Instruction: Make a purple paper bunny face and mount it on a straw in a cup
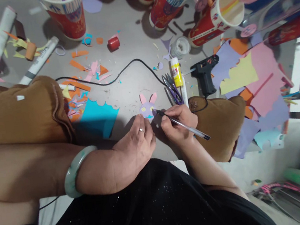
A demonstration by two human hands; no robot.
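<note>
Centre of frame: right hand (182, 116) gripped a pen (196, 132), tip at the paper rabbit (147, 109) | left hand (136, 143) lay flat (fingers hid its lower edge) | above, tabletop (134, 88) stretched to a cable (135, 60) | frame top cropped cups (70, 22)

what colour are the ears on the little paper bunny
The ears are pink, seen best in the head view.
</note>
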